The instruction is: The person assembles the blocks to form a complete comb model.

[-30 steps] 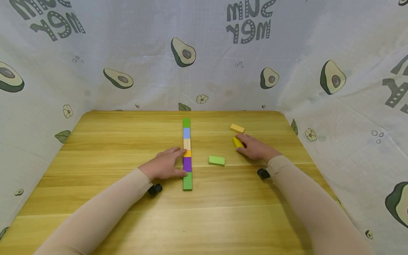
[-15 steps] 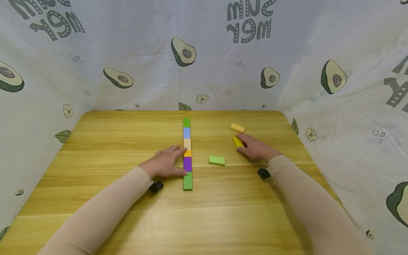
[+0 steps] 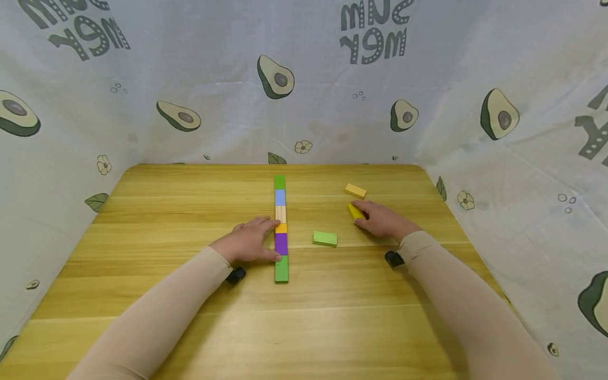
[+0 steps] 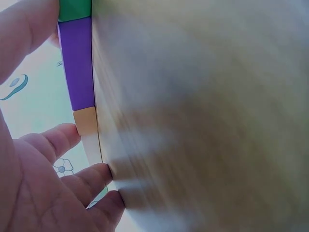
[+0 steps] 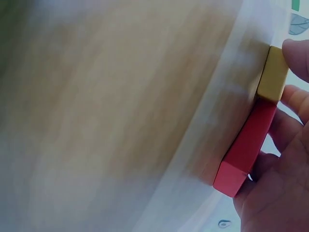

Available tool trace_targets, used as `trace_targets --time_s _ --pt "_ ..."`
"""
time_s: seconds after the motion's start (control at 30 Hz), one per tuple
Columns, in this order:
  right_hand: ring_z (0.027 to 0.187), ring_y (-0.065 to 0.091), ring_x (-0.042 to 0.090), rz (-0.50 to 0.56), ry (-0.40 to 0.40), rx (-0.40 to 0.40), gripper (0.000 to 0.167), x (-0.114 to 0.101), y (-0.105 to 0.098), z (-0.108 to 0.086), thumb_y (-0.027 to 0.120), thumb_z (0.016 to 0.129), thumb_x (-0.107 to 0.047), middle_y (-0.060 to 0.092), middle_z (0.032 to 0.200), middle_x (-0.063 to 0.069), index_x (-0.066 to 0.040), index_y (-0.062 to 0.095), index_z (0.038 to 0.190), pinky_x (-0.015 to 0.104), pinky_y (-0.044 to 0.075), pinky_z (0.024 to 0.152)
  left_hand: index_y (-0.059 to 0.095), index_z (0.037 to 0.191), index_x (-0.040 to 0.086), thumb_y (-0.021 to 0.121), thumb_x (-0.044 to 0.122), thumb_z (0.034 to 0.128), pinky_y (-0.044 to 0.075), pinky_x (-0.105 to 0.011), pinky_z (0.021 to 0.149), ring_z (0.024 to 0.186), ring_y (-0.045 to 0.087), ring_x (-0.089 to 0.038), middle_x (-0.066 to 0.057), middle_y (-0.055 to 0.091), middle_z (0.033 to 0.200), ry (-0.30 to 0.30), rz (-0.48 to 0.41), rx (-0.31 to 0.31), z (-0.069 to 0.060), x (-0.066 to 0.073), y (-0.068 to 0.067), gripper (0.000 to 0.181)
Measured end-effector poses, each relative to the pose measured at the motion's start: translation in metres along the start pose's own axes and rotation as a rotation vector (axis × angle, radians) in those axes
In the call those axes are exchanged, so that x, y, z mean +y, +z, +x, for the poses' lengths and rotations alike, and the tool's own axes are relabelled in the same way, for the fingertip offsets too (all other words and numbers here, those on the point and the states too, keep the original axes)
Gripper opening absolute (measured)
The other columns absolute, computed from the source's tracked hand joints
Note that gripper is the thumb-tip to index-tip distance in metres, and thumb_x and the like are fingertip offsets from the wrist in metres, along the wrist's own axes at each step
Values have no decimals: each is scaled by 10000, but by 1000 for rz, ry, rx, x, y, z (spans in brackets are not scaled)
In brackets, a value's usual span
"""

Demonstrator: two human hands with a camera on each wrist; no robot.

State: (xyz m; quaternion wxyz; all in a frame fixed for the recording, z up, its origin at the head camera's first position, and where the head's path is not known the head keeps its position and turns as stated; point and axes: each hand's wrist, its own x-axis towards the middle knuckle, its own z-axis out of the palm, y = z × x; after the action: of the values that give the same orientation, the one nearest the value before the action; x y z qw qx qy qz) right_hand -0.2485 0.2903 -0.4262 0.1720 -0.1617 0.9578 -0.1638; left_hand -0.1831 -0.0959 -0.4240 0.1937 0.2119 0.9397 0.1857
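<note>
The left hand (image 3: pixel 247 241), grip relaxed, touches a row of multicoloured rectangular blocks (image 3: pixel 281 244); the right hand (image 3: pixel 381 219) pinches a yellow oblong block (image 3: pixel 354 212).

Wood-grain tabletop (image 3: pixel 313 332) — on it a straight block row (image 3: pixel 282 243), plus light-green block (image 3: pixel 325 239), orange block (image 3: pixel 355 190), yellow block (image 3: pixel 354 212), red block (image 5: pixel 247 137).

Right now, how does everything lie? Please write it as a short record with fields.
Left hand: fingers touch the block row
Row, far to near: dark green, blue, pale wood, orange, purple, green
Right hand: pinches the yellow block
Hidden from head view: red block, beside the yellow one
Between hands: light green block
Beyond yellow block: light orange block
Surface: wooden table
</note>
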Motion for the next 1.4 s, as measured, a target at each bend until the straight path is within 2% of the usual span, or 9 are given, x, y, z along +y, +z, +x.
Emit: trace_targets --time_s 0.23,0.37,0.5,0.9,1.13,1.4 --pt "1428 492 468 -20 11 28 627 -4 -1 -2 548 1091 -222 440 1606 290 -76 321 1657 621 405 1179 313 1671 226 781 582 887 196 -688 1266 1619 234 -378 -136 242 1750 4 -3 0 2 -1 0 980" --pt "1245 616 392 -43 8 62 607 -7 -2 -3 595 1066 -207 591 1462 275 -49 399 1618 582 482 1098 313 1670 228 779 585 890 196 -690 1266 1619 236 -375 -128 255 1747 7 1 4 3 -2 2 977" --pt "1078 623 317 -49 11 80 601 -9 -2 -3 636 1047 -206 661 1329 239 -41 445 1592 536 515 1019 309 1672 226 780 587 889 188 -690 1268 1621 226 -380 -124 251 1748 8 -6 4 3 -3 2 982" --pt "1053 619 294 -67 14 95 590 -7 0 0 694 1023 -225 679 1315 210 -32 509 1549 521 519 1024 307 1673 241 781 588 890 168 -683 1278 1630 200 -373 -116 238 1754 0 -20 0 3 -3 3 979" --pt "982 602 278 -68 -8 111 499 -10 0 4 713 996 -156 697 1227 196 6 602 1454 486 524 958 296 1678 245 777 586 891 159 -686 1279 1632 192 -374 -114 231 1757 5 -22 -1 4 -5 5 984" --pt "948 580 277 -38 -20 122 465 -7 0 9 691 971 -93 679 1165 187 17 625 1418 448 509 882 295 1679 244 773 585 891 156 -682 1282 1629 199 -382 -113 238 1755 3 -25 -2 3 -4 4 982"
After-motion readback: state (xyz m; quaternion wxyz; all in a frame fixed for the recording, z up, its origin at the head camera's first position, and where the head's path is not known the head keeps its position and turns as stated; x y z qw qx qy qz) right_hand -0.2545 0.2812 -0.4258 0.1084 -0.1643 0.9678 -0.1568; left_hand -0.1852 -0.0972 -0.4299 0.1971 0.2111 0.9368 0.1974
